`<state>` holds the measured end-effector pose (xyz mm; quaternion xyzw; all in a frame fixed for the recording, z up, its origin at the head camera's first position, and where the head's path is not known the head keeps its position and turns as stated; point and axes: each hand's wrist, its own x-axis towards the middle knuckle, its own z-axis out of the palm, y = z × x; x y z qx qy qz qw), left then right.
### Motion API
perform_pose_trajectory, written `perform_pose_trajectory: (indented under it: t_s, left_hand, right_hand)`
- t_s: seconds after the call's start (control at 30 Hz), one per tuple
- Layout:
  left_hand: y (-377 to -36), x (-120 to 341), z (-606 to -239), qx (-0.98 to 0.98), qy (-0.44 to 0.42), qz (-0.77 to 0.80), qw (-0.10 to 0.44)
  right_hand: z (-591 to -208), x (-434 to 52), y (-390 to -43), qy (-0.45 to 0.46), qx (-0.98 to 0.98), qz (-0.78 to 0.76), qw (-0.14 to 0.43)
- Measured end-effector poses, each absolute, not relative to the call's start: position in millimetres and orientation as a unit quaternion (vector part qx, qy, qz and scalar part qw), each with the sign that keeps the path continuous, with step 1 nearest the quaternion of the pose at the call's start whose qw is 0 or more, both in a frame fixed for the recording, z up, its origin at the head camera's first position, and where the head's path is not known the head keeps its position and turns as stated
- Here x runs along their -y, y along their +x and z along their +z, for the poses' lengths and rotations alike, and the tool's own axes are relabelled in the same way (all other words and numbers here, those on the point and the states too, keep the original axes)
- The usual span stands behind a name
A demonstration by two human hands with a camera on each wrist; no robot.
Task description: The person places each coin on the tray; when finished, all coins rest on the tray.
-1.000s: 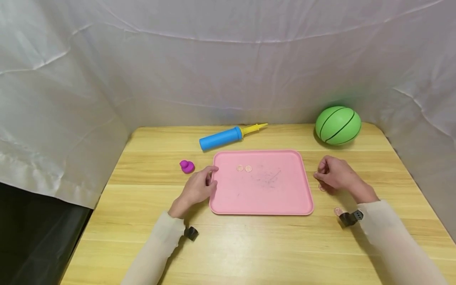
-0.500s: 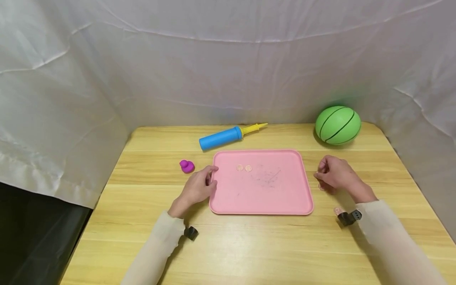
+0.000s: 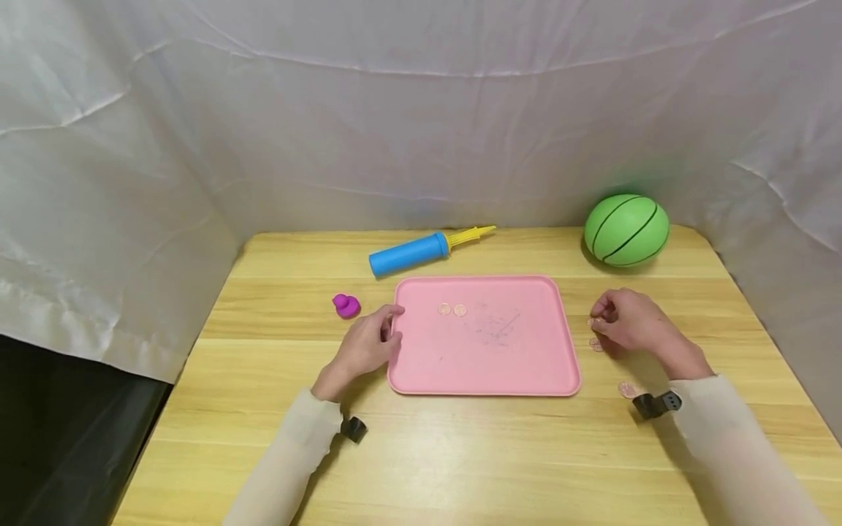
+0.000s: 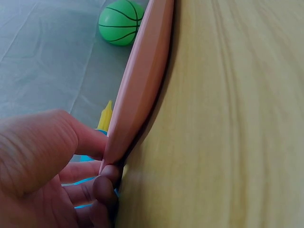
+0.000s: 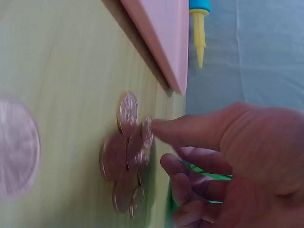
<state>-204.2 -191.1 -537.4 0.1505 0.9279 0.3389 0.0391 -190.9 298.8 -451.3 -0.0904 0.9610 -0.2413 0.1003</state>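
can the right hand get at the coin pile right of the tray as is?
Likely yes: the right hand is already at the coins on the table, fingertips touching them, with nothing between. The tray sits clear beside them.

Pink tray [image 3: 483,365], plain with faint dark scribble marks mid-surface; two pinkish coppery coins on tray [image 3: 452,310] at far left of it. Coin cluster [image 5: 127,156] right of tray, same coppery pink. Ball [image 3: 626,229] far right, bright green with black seam lines. Air pump [image 3: 409,253] blue body, yellow nozzle. Small toy [image 3: 346,305] left, magenta. Bench [image 3: 460,453] pale yellow wood grain. Backdrop sheet [image 3: 395,109] white, creased. Sleeves [image 3: 289,453] beige.
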Motion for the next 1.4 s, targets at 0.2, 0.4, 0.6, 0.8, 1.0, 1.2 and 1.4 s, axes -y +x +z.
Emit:
perform_pose_trajectory:
  t_s: [0.2, 0.4, 0.6, 0.8, 1.0, 1.2, 1.4]
  left_hand:
    - [-205.5, 191.5, -536.0, -0.926, 0.154, 0.342, 0.037]
    - [-208.8, 192.5, -541.5, -0.929, 0.154, 0.334, 0.035]
    - [-209.1, 192.0, -544.0, -0.932, 0.152, 0.327, 0.043]
    - [-205.9, 192.0, -542.9, -0.926, 0.160, 0.339, 0.037]
    - [-206.5, 191.8, -543.4, -0.928, 0.159, 0.335, 0.037]
    - [-207.0, 191.6, -541.3, -0.928, 0.156, 0.336, 0.038]
    - [-204.2, 190.5, -537.6, -0.926, 0.152, 0.342, 0.044]
  right_hand:
    - [-448.0, -306.3, -195.5, -0.105, -0.960, -0.225, 0.126]
    - [-455.6, -307.1, -203.9, -0.138, -0.956, -0.221, 0.134]
    - [-463.2, -308.0, -205.8, -0.166, -0.954, -0.217, 0.125]
    - [-466.4, -310.5, -202.8, -0.192, -0.945, -0.233, 0.126]
    - [-467.7, -306.5, -201.8, -0.193, -0.946, -0.234, 0.118]
    - [-464.2, -304.0, -200.3, -0.163, -0.951, -0.243, 0.100]
    - [-462.3, -300.6, -197.5, -0.156, -0.949, -0.250, 0.112]
